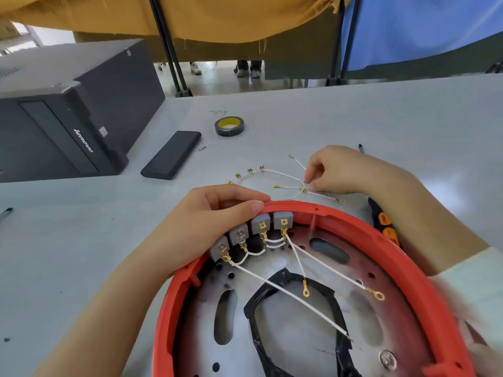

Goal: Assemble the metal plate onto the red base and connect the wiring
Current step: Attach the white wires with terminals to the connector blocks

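Table (353,118) grey | left hand (206,221) grips red base (353,213) | right hand (343,170) pinches wires (283,174)

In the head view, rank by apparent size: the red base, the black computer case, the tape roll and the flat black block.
1. red base and black computer case: alike in apparent size; the base is nearer and cut off by the frame, so unranked.
2. flat black block
3. tape roll

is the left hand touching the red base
Touching. The head view shows the left hand gripping the red base, fingers curled over its rim beside the grey blocks.
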